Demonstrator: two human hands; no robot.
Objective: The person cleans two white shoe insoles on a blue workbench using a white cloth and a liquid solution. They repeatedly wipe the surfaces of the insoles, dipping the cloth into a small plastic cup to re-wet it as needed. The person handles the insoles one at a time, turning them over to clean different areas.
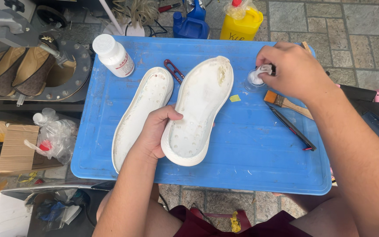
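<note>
Two soles on blue bench: left hand grips white sole cavity-up (steadying it); right hand, at two o'clock, pinches white swab over small cup.

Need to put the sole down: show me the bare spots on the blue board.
The blue board is bare along its near edge, below the held sole, and right of it up to the black tool. Crowded: far right corner, around the right hand, small cup and brush.

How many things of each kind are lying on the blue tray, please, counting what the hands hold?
On the blue tray:
White shoe soles: 2
White bottles: 1
Brushes: 1
Red snips: 1
Black pens: 1
Small clear cups: 1
White cloths: 1
Yellow scraps: 1
Total: 9
</note>
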